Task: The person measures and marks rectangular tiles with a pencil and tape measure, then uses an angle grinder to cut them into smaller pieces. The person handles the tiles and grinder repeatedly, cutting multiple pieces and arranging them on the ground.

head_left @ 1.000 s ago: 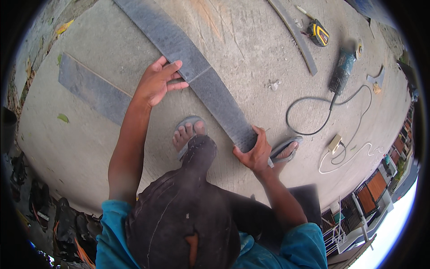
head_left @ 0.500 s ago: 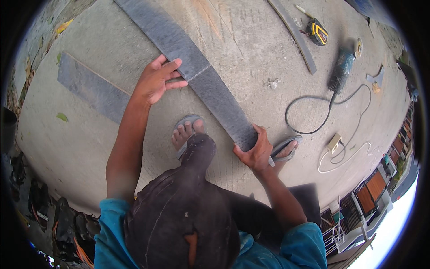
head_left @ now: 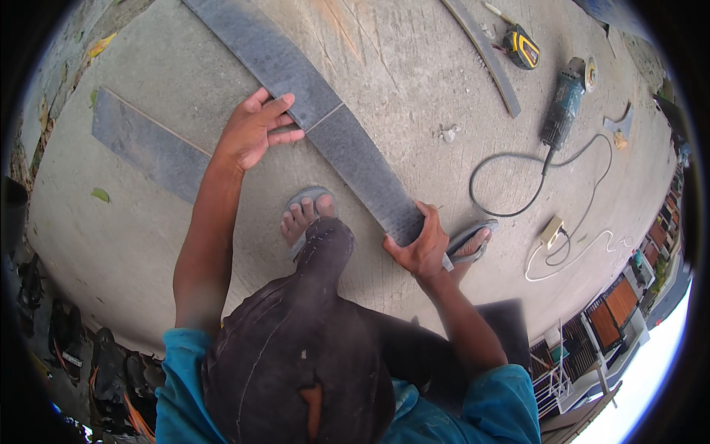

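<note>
Two dark grey tile strips lie end to end on the concrete, with a thin light seam between them. My right hand (head_left: 421, 243) grips the near end of the shorter strip (head_left: 362, 163), thumb on one side and fingers on the other. Beside the seam, my left hand (head_left: 259, 129) has its fingers spread. Its thumb and fingertips touch the left edge of the longer strip (head_left: 277, 55), which runs out of view at the top. Below my right wrist a small pale flat piece (head_left: 447, 262) shows; its kind I cannot make out.
Another grey tile strip (head_left: 144, 148) lies left of my left forearm. At the right are an angle grinder (head_left: 564, 111) with a looping cord, a socket block (head_left: 552, 231), a tape measure (head_left: 522, 47) and a narrow offcut (head_left: 488, 63). My sandalled feet stand near the shorter strip.
The whole view has shifted slightly. Both hands keep their places on the strips.
</note>
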`<state>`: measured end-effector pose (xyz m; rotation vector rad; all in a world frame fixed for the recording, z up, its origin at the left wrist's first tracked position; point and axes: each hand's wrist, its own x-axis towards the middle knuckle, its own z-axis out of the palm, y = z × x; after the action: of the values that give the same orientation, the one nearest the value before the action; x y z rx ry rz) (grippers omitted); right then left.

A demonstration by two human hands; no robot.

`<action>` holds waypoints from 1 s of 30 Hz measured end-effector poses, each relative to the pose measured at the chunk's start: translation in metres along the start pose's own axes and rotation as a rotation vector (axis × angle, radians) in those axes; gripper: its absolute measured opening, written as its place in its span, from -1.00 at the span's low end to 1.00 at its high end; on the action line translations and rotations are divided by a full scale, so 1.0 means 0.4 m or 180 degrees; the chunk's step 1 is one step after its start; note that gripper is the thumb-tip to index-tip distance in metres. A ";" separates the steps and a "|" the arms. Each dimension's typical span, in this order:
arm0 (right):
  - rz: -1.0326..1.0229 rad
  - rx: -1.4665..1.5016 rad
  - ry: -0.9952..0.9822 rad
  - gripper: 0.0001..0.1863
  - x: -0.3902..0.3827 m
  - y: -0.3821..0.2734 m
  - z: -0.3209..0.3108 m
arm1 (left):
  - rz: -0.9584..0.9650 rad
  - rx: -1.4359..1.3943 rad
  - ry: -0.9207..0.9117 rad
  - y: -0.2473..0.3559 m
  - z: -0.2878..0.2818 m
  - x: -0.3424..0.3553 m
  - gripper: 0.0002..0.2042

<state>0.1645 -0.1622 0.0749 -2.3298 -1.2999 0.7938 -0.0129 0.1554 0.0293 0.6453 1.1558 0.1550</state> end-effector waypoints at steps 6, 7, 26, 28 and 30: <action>-0.0004 0.0004 -0.0041 -0.08 -0.001 0.005 0.002 | -0.0031 0.0065 -0.0110 0.012 0.006 -0.010 -0.01; -0.0024 0.0041 -0.0030 -0.08 -0.001 0.005 0.002 | -0.0022 0.0061 -0.0068 0.012 0.007 -0.010 -0.01; 0.0018 0.0044 -0.0035 -0.08 0.007 0.008 0.004 | -0.0048 0.0032 -0.0134 0.013 0.010 -0.007 -0.01; 0.0045 0.0047 -0.0061 -0.08 0.006 0.008 0.004 | -0.0046 0.0037 -0.0143 0.013 0.011 -0.007 -0.01; 0.0037 0.0032 -0.0050 -0.07 0.004 0.009 0.004 | -0.0037 0.0050 -0.0141 0.012 0.010 -0.006 0.00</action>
<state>0.1666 -0.1627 0.0713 -2.3299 -1.2870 0.8219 -0.0093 0.1567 0.0348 0.6527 1.1189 0.1213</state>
